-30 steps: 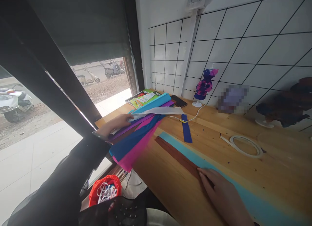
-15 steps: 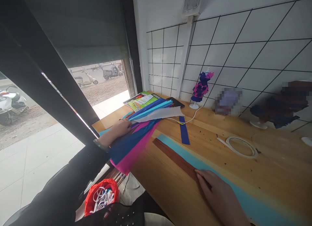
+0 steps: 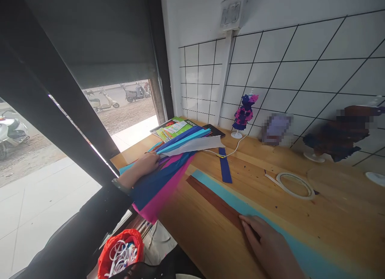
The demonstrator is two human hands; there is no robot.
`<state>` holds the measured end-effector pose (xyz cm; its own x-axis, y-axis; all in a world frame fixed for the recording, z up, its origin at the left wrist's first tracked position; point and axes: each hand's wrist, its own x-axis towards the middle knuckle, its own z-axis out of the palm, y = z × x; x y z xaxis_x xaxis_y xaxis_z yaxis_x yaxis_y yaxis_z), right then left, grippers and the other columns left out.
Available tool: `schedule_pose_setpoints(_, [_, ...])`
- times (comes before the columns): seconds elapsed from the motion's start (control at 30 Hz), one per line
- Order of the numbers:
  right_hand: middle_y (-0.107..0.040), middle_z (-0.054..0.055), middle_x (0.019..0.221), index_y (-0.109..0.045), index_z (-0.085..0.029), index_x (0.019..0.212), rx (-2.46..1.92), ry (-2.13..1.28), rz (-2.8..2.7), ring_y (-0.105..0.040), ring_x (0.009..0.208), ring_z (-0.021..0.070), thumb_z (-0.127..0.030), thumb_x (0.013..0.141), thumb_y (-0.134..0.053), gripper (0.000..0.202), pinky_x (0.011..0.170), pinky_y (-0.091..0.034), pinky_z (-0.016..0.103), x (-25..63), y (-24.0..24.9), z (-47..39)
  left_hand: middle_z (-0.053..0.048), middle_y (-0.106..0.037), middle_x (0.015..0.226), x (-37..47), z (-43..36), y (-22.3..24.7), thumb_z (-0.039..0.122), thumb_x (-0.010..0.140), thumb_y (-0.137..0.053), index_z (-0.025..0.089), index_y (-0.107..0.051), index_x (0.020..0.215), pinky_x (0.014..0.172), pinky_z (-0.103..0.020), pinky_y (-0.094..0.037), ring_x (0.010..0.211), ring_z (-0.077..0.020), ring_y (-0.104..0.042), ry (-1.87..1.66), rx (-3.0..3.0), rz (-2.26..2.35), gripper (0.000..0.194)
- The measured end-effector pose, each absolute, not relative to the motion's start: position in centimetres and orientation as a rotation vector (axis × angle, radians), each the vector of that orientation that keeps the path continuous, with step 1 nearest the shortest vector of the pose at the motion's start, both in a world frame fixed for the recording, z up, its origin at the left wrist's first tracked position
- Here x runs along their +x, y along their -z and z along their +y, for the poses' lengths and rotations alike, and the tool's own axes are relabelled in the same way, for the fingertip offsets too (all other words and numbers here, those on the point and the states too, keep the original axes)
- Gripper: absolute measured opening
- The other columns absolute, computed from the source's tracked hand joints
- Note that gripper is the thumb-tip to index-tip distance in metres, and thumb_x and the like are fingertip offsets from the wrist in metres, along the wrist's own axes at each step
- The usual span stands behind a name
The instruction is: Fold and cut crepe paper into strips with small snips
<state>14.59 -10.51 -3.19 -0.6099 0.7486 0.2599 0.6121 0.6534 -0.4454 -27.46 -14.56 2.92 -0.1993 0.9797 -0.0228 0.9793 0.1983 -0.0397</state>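
At the head view's lower right, my right hand (image 3: 266, 239) pinches the near part of a brown crepe paper strip (image 3: 213, 198) between thumb and fingers. The strip lies flat on the wooden table, along a longer light blue strip (image 3: 231, 192). My left hand (image 3: 148, 163) is closed at the near end of a bunch of coloured crepe paper sheets (image 3: 162, 176) in blue, pink, light blue and white. Its fingertips are partly hidden by the paper. A pink sheet (image 3: 150, 210) hangs over the table edge.
A dark blue strip (image 3: 225, 168) and a tape roll (image 3: 296, 186) lie on the table (image 3: 195, 227). Booklets (image 3: 173, 128) lie at the far corner. Small dressed forms (image 3: 244, 114) stand by the tiled wall. Below the edge is a red-lined bin (image 3: 104, 259) holding white scraps.
The view has shifted slightly, so the wall and table sit a little lower and further left. Both hands keep their places on the paper.
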Motion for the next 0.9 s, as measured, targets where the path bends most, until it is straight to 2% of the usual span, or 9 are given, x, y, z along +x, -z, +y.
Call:
schedule_pose_setpoints(0.4, [-0.069, 0.003, 0.092, -0.065, -0.025, 0.088, -1.05, -0.406, -2.44, -0.066, 0.079, 0.0147, -0.037, 0.089, -0.035, 0.032, 0.067, -0.055, 0.023, 14.6, 3.5, -10.3, -0.006, -0.059, 0.075, -28.2, -14.6, -3.2, 0.026, 0.079, -0.037, 0.021, -0.056, 0.072, 0.066, -0.033, -0.042, 0.072, -0.0209, -0.056, -0.09, -1.999, -2.419, 0.022])
schedule_pose_setpoints(0.73, [-0.07, 0.002, 0.085, -0.067, -0.025, 0.085, -1.009, -0.349, -2.428, -0.067, 0.074, 0.0129, -0.037, 0.089, -0.034, 0.035, 0.063, -0.054, 0.018, 14.5, 3.5, -10.0, -0.004, -0.06, 0.085, -28.0, -14.9, -2.9, 0.026, 0.081, -0.038, 0.021, -0.059, 0.083, 0.078, -0.033, -0.042, 0.082, -0.0194, -0.057, -0.054, -2.039, -2.403, 0.022])
schedule_pose_setpoints(0.9, [-0.07, 0.002, 0.085, -0.066, -0.025, 0.086, -1.007, -0.378, -2.418, -0.067, 0.075, 0.0124, -0.036, 0.089, -0.035, 0.034, 0.066, -0.054, 0.019, 14.6, 3.8, -9.8, -0.007, -0.061, 0.086, -27.4, -15.1, -2.9, 0.021, 0.082, -0.036, 0.019, -0.06, 0.082, 0.08, -0.035, -0.041, 0.085, -0.0212, -0.057, -0.041, -2.002, -2.404, 0.024])
